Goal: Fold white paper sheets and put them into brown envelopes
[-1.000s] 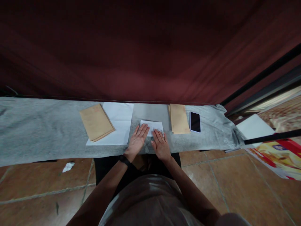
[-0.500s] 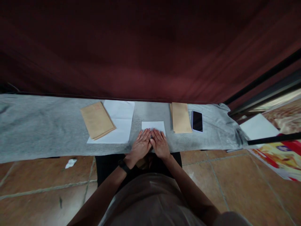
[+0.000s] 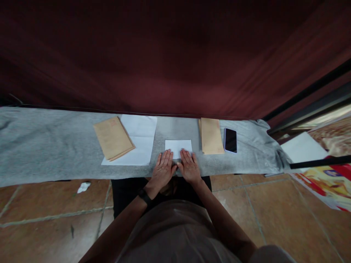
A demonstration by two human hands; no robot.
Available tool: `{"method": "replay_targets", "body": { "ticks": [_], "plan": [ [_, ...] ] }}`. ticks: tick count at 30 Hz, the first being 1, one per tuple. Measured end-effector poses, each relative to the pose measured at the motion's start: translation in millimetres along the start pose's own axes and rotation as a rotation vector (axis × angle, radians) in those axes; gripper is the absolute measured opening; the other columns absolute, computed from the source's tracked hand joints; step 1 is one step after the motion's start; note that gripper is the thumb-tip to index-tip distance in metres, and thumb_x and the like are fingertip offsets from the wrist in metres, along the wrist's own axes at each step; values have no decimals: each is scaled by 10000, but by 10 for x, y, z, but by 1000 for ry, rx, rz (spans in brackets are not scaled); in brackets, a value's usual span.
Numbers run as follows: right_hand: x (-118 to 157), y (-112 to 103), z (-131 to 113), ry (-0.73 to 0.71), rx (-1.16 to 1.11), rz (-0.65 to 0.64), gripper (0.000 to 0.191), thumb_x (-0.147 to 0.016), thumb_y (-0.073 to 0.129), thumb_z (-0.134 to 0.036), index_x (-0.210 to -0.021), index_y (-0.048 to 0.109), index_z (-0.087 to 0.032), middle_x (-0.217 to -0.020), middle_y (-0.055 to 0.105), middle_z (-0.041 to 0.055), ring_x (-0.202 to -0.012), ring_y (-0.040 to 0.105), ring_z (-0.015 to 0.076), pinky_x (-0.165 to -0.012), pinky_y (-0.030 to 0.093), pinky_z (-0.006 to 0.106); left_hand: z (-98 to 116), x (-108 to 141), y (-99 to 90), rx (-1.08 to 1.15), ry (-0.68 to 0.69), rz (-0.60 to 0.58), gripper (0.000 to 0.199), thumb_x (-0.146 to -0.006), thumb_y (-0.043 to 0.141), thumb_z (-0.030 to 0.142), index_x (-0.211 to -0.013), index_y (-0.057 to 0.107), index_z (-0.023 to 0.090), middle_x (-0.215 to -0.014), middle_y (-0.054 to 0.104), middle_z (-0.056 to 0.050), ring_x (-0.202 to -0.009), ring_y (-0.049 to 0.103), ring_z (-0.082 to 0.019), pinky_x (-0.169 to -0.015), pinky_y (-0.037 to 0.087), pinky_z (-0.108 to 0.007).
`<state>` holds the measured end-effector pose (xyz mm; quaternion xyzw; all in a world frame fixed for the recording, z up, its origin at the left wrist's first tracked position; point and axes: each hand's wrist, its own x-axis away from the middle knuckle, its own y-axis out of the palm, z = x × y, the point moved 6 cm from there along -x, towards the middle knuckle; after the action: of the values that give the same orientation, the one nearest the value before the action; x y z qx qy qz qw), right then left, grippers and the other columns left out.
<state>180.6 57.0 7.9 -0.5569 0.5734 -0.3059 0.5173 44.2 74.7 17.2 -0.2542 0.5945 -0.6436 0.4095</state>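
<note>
A small white sheet of folded-looking paper (image 3: 178,144) lies flat on the grey cloth in front of me. My left hand (image 3: 163,170) rests palm down, its fingertips on the paper's lower left part. On the lower right part lie the fingertips of my right hand (image 3: 189,168), also palm down. Both hands have their fingers stretched out, and a strip of white shows between them. The thumbs come close together just below the paper's near edge. Neither hand grips anything.
Brown envelopes (image 3: 113,138) overlap a larger creased white sheet (image 3: 140,146) on the left. More brown envelopes (image 3: 211,137) lie to the right, beside a phone (image 3: 230,140). A dark red curtain (image 3: 175,91) hangs behind the grey cloth-covered table (image 3: 55,146).
My hands have slid apart sideways, the left one leftward and the right one rightward, uncovering the middle of the small paper. The envelopes and phone stay where they were.
</note>
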Motion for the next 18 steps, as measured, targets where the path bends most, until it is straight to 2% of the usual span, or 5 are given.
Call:
{"method": "replay_targets", "body": {
  "ticks": [12, 18],
  "plan": [
    [105, -74, 181, 66, 67, 45, 582, -1071, 384, -386, -1583, 310, -118, -1608, 378, 137, -1490, 353, 289, -1243, 207, 527, -101, 79, 3, -16, -57, 27, 668, -1039, 357, 442, -1584, 273, 66, -1620, 325, -183, -1537, 244, -296, -1260, 169, -556],
    [150, -106, 246, 98, 67, 45, 581, -1075, 369, -392, -1592, 294, -136, -1595, 403, 139, -1503, 333, 279, -1240, 209, 518, -97, 88, -54, -27, -63, 26, 643, -1041, 352, 425, -1569, 309, 60, -1615, 340, -178, -1535, 253, -294, -1264, 162, -559]
  ]
}}
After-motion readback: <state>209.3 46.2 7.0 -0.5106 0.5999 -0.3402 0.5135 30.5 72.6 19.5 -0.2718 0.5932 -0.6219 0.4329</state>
